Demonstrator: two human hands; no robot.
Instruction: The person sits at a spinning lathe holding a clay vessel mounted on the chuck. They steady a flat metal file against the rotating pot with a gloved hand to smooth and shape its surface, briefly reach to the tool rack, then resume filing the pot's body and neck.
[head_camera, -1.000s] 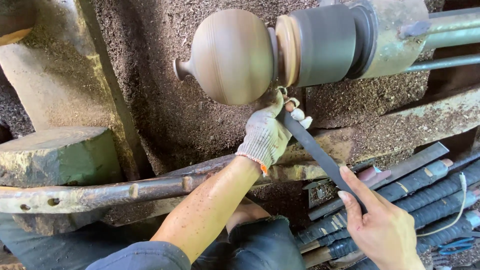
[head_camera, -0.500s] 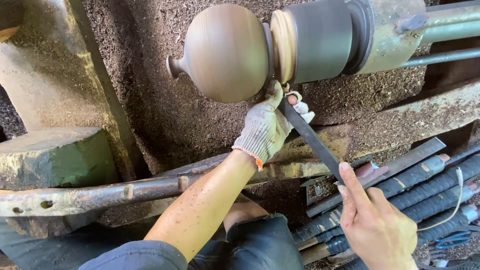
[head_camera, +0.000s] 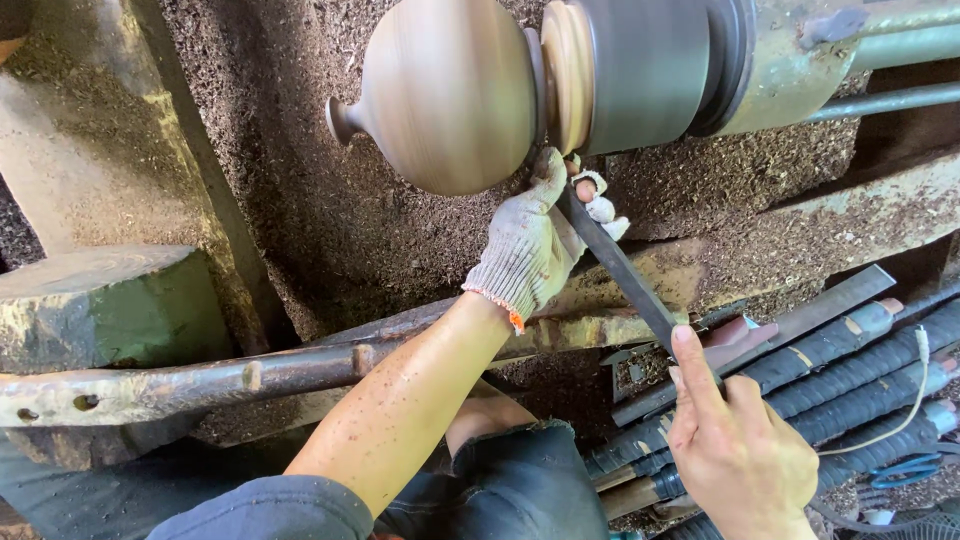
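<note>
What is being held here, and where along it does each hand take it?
A long flat dark chisel. The gloved left hand pinches it near the tip, beside the rounded wooden piece; the bare right hand holds the handle end.

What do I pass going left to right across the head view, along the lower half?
Green block → rusty bar → gloved left hand → flat tool → bare right hand → wrapped tool handles.

I see the turned vessel (head_camera: 448, 95) left of the chuck (head_camera: 640, 70). Tool rest bar (head_camera: 200, 375) lies below. Spare chisels (head_camera: 830, 370) lie right.
</note>
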